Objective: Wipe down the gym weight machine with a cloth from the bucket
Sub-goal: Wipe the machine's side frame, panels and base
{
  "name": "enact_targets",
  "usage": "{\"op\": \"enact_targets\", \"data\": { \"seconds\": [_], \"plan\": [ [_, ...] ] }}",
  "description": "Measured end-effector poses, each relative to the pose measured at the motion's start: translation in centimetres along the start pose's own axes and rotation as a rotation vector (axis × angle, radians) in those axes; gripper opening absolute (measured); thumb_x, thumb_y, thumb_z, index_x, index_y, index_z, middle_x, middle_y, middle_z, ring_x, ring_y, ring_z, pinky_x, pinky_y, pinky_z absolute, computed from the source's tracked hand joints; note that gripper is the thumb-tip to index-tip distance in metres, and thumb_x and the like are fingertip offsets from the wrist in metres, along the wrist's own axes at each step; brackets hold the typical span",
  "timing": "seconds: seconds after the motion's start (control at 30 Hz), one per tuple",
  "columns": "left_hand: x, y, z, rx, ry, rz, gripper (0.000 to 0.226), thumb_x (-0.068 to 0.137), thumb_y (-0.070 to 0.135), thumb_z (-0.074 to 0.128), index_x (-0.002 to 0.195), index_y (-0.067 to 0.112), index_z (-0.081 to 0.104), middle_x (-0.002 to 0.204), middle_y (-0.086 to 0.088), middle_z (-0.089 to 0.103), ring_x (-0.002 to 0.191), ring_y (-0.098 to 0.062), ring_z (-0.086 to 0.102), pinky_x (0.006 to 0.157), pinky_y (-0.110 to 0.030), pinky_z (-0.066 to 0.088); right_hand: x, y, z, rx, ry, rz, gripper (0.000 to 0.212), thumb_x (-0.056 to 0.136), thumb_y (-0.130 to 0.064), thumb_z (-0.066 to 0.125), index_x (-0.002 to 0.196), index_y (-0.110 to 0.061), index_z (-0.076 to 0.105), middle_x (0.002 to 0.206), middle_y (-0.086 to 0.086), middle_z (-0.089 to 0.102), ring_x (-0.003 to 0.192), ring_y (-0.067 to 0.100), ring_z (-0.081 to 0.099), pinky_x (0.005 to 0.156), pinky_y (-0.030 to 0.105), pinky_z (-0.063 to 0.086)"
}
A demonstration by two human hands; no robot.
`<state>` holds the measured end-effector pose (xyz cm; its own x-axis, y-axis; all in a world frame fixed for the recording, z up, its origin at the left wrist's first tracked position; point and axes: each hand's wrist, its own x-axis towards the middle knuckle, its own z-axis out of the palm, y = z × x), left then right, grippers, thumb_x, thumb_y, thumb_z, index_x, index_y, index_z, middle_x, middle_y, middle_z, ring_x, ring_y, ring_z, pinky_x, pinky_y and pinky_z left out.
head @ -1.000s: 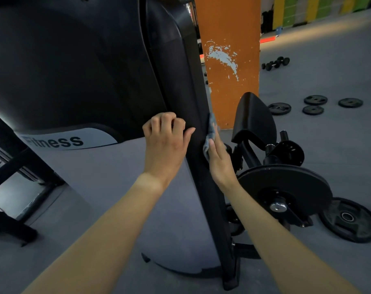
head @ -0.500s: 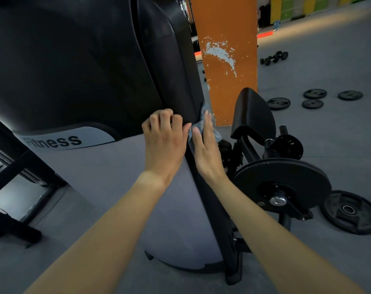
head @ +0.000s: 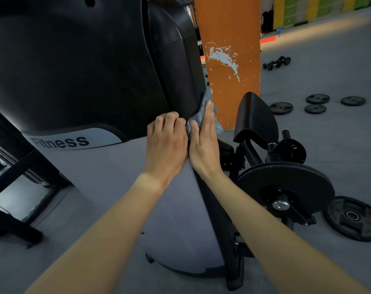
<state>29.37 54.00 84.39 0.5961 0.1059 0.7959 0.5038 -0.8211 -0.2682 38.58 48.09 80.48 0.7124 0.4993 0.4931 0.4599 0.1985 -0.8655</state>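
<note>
The weight machine's black and grey shroud (head: 78, 81) fills the left half of the head view, with "Fitness" on a grey band. Its narrow black side panel (head: 176, 66) runs down the middle. My right hand (head: 203, 141) lies flat with straight fingers and presses a grey-blue cloth (head: 203, 102) against that panel's right edge. My left hand (head: 166, 145) rests just left of it with fingers curled against the shroud, holding nothing I can see. The two hands touch side by side. No bucket is in view.
An orange pillar (head: 227, 60) with chipped paint stands right behind the panel. A black pad (head: 254, 117) and a loaded plate (head: 286, 187) sit at right. Loose weight plates (head: 354, 217) and dumbbells (head: 275, 63) lie on the grey floor. A black frame (head: 21, 172) crosses at left.
My right hand has slid with the cloth up and leftward along the panel edge until it touches my left hand. The left hand has stayed in place.
</note>
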Motion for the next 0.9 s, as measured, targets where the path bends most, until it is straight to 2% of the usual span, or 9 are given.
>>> {"op": "enact_targets", "data": {
  "seconds": [0.1, 0.2, 0.3, 0.47, 0.57, 0.63, 0.73, 0.83, 0.9],
  "plan": [
    [-0.3, -0.2, -0.4, -0.037, -0.034, 0.007, 0.023, 0.102, 0.017, 0.045, 0.115, 0.007, 0.060, 0.124, -0.012, 0.060, 0.113, -0.029, 0.054, 0.092, -0.044, 0.045, -2.2, 2.5, 0.2, -0.094, -0.014, -0.028, 0.070, 0.111, -0.048, 0.034, 0.164, -0.027, -0.005, 0.170, -0.019, -0.008, 0.156, -0.001, -0.008, 0.128, 0.031, 0.009],
    [-0.5, -0.7, -0.6, -0.049, -0.075, 0.051, 0.023, 0.097, 0.015, 0.053, 0.119, 0.009, 0.059, 0.125, -0.010, 0.060, 0.114, -0.028, 0.056, 0.096, -0.043, 0.044, -4.6, 4.5, 0.7, -0.075, -0.016, 0.118, 0.072, 0.108, -0.059, 0.029, 0.164, -0.032, -0.007, 0.172, -0.016, -0.007, 0.156, -0.002, -0.008, 0.129, 0.038, 0.013],
    [-0.5, -1.0, -1.1, -0.067, -0.096, 0.081, 0.023, 0.097, 0.014, 0.054, 0.119, 0.009, 0.059, 0.125, -0.009, 0.061, 0.114, -0.027, 0.058, 0.098, -0.042, 0.045, -3.4, 2.5, 1.4, 0.013, 0.054, 0.232, 0.072, 0.107, -0.060, 0.025, 0.165, -0.027, -0.003, 0.173, -0.010, -0.003, 0.158, 0.004, -0.003, 0.129, 0.045, 0.016],
    [-0.3, -0.8, -1.6, -0.104, -0.087, 0.035, 0.027, 0.094, 0.016, 0.064, 0.118, 0.008, 0.055, 0.118, -0.009, 0.059, 0.102, -0.027, 0.056, 0.092, -0.041, 0.044, 0.7, -2.2, 0.7, -0.053, 0.054, 0.038, 0.072, 0.108, -0.057, 0.030, 0.165, -0.027, -0.003, 0.173, -0.011, -0.003, 0.157, 0.001, -0.006, 0.129, 0.039, 0.015],
    [-0.4, -0.6, -2.0, -0.098, -0.068, 0.014, 0.018, 0.096, 0.014, 0.052, 0.113, 0.008, 0.056, 0.114, -0.010, 0.059, 0.098, -0.027, 0.055, 0.087, -0.041, 0.044, -0.3, -0.4, 0.3, -0.092, 0.032, -0.044, 0.075, 0.107, -0.058, 0.034, 0.165, -0.028, -0.003, 0.173, -0.010, -0.004, 0.157, 0.001, -0.007, 0.128, 0.035, 0.018],
    [-0.6, -0.5, -2.4, -0.083, -0.102, 0.005, 0.027, 0.093, 0.016, 0.040, 0.113, 0.007, 0.057, 0.114, -0.011, 0.059, 0.099, -0.028, 0.055, 0.086, -0.043, 0.044, -2.5, 2.3, 0.2, -0.101, 0.004, -0.017, 0.077, 0.106, -0.059, 0.035, 0.165, -0.027, -0.003, 0.173, -0.009, -0.004, 0.157, 0.003, -0.005, 0.127, 0.035, 0.019],
    [-1.2, -0.8, -2.6, -0.053, -0.141, 0.002, 0.036, 0.087, 0.015, 0.035, 0.116, 0.008, 0.055, 0.114, -0.012, 0.058, 0.098, -0.030, 0.054, 0.084, -0.045, 0.045, -5.7, 5.3, 0.3, -0.096, -0.022, 0.142, 0.079, 0.105, -0.064, 0.030, 0.165, -0.027, -0.005, 0.173, -0.010, -0.004, 0.158, 0.004, -0.003, 0.128, 0.042, 0.022],
    [-1.6, -0.9, -2.5, -0.040, -0.151, 0.003, 0.035, 0.087, 0.015, 0.035, 0.115, 0.007, 0.055, 0.113, -0.012, 0.057, 0.096, -0.031, 0.053, 0.083, -0.046, 0.046, -5.4, 4.7, 0.9, -0.062, 0.000, 0.237, 0.083, 0.102, -0.067, 0.027, 0.165, -0.024, -0.006, 0.173, -0.008, -0.005, 0.158, 0.007, -0.003, 0.128, 0.045, 0.020],
    [-1.8, -0.6, -2.3, -0.038, -0.149, -0.007, 0.032, 0.089, 0.015, 0.037, 0.113, 0.007, 0.057, 0.110, -0.012, 0.057, 0.094, -0.030, 0.053, 0.082, -0.045, 0.045, -4.0, 2.8, 1.0, -0.061, 0.030, 0.196, 0.084, 0.102, -0.067, 0.028, 0.165, -0.022, -0.005, 0.173, -0.006, -0.004, 0.159, 0.008, -0.002, 0.128, 0.045, 0.020]
  ]
}}
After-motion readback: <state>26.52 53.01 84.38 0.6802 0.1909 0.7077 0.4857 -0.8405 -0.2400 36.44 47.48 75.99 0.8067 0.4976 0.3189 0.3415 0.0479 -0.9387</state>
